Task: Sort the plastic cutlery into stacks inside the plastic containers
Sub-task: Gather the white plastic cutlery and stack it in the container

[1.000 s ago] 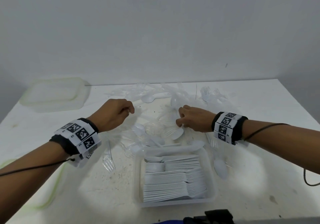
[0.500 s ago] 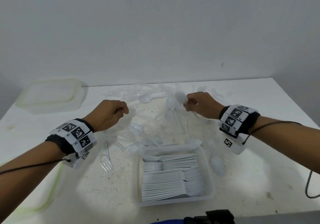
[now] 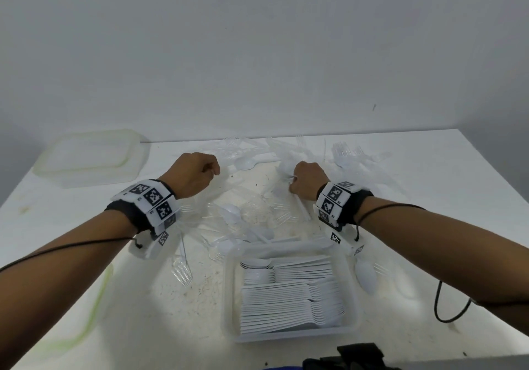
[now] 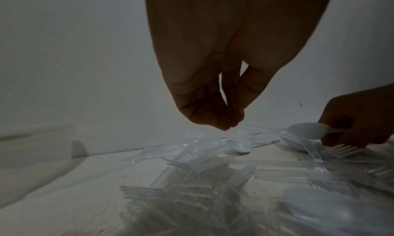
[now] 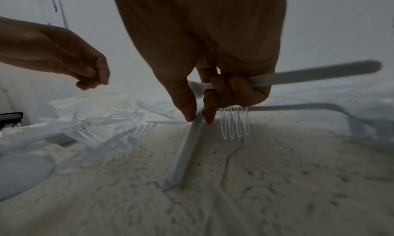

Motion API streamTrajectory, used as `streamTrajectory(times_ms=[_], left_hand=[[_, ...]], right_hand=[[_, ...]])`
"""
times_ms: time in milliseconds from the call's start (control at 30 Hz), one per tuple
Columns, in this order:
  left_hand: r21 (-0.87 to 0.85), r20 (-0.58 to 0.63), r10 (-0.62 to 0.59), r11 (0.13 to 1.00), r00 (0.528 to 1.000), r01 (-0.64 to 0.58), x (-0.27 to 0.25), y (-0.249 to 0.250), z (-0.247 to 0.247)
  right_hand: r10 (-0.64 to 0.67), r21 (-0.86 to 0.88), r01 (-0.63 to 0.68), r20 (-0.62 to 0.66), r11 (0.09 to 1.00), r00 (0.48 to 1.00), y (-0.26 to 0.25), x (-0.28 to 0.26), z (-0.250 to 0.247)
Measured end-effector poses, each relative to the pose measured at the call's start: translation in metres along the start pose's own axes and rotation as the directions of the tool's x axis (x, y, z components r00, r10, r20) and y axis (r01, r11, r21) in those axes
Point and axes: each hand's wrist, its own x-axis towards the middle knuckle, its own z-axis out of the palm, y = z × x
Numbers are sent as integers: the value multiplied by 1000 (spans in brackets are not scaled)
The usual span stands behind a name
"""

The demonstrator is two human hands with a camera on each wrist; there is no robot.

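Note:
A clear container [image 3: 229, 298] near the front holds neat rows of white forks and spoons [image 3: 289, 292]. Loose clear and white cutlery [image 3: 252, 215] lies scattered behind it. My right hand [image 3: 293, 180] hovers over that heap and grips a white spoon [image 5: 309, 76] in its curled fingers, the spoon's bowl [image 4: 307, 132] pointing left. Its thumb and forefinger also pinch the end of a clear handle [image 5: 186, 148] that slopes down to the table. A clear fork [image 5: 234, 123] stands tines-down just behind those fingers. My left hand [image 3: 213, 170] hangs above the heap's left side, fingers curled, with nothing seen in it.
A lidded clear container [image 3: 88, 157] stands at the back left by the wall. A lid with a green seal [image 3: 94, 312] lies at the front left. A white spoon [image 3: 366, 276] rests right of the filled container, a clear fork [image 3: 181, 269] to its left. A black cable [image 3: 446, 309] loops at the right.
My right hand lifted a white spoon out of the heap, carried it back, then came down to pinch a clear handle. The left hand drifted slightly away from me, still curled.

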Motion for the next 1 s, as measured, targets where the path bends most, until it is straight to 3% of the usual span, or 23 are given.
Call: streamTrajectory(times_ms=[233, 533, 800, 1000], left_hand=[[162, 104, -39, 987, 994, 21, 61, 14, 27], [368, 107, -99, 928, 989, 53, 95, 19, 56], [297, 32, -62, 954, 998, 50, 89, 22, 53], [83, -84, -128, 987, 988, 135, 79, 19, 39]], right_hand=[[43, 38, -44, 21, 998, 999, -3, 0, -4], [64, 89, -73, 100, 993, 993, 3, -2, -19], [-20, 55, 8, 207, 998, 978, -1, -17, -51], [-113, 4, 115, 234, 993, 966, 27, -32, -81]])
